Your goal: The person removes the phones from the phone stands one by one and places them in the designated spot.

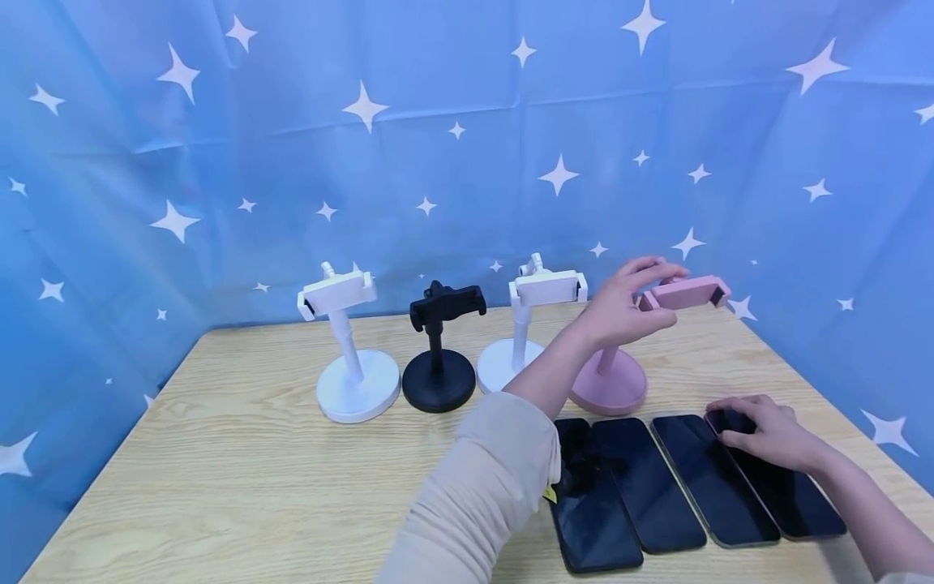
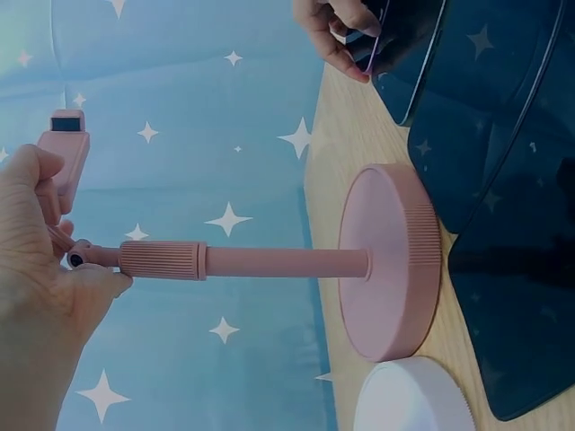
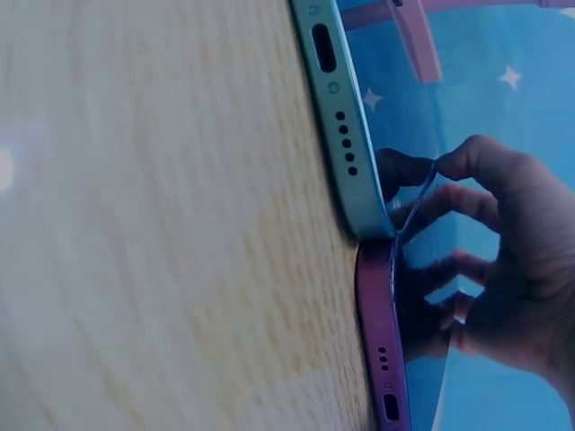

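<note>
A pink phone stand (image 1: 613,388) with a round base stands on the table. My left hand (image 1: 631,307) grips its head by the pink phone clamp (image 1: 687,293), and in the left wrist view the thumb lies near the stand's joint (image 2: 81,258). Part of the clamp is hidden behind the fingers. My right hand (image 1: 777,434) holds the far end of the rightmost smartphone (image 1: 791,495), fingers and thumb at its edges. That phone's purple bottom edge (image 3: 377,310) shows in the right wrist view, beside a green-edged smartphone (image 3: 346,135).
Left of the pink stand are a white stand (image 1: 503,361), a black stand (image 1: 438,381) and another white stand (image 1: 357,388). More dark-screened smartphones lie in the row, including a middle phone (image 1: 649,487) and the leftmost phone (image 1: 598,523). A starry blue curtain (image 1: 438,162) hangs behind the table.
</note>
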Available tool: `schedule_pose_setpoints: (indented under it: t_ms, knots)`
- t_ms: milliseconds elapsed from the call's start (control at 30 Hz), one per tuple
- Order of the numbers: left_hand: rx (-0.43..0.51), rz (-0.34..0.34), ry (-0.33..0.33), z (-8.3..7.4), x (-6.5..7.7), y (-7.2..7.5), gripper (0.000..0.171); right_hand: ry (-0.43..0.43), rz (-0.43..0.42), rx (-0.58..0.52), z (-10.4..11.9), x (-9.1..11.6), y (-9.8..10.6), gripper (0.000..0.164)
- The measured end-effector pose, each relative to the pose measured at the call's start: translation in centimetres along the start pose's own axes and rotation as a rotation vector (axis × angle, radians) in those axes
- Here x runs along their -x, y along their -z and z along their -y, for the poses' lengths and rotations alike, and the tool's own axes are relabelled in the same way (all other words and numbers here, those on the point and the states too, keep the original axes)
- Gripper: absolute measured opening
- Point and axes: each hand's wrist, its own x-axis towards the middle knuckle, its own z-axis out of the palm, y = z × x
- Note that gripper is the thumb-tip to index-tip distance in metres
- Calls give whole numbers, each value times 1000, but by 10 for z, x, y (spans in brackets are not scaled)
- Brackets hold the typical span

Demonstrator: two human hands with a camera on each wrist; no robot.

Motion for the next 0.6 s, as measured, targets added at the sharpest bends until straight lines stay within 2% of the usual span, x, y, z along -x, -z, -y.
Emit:
schedule_pose_setpoints:
  t_ms: [167,600]
  knots:
    - [87,6,-16,1,-1,-4,50,-8,2,-1,-3,2,-1,36]
    - [193,19,-9,2,0,-11,55,-8,13,8,-7,2,0,35]
